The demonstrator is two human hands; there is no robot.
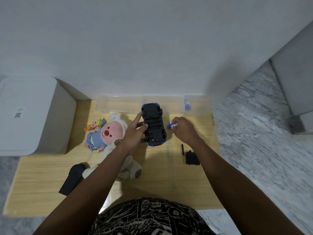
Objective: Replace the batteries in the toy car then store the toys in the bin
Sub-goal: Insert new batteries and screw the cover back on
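The battery swap is in hand: the left hand (135, 131) grips the upturned toy car (153, 124) on the surface (160, 175), while the right hand's (183, 128) fingers pinch a battery (172, 125) beside it, which next needs aligning into the open bay.

Mostly plastic and plush on a light wood-grain top.
Table (42, 180): pale wood look, smooth, slight sheen. Car (153, 124), centre: matt black plastic underside, glossy blue shell at both ends. Cover (192, 158), lower right: matt black plastic. Plush (108, 133), left: soft fuzzy cloth. Tray (118, 106), top: clear glossy plastic. Bin (33, 116), far left: white smooth matt plastic. Floor (264, 133), right: grey marble look, polished.
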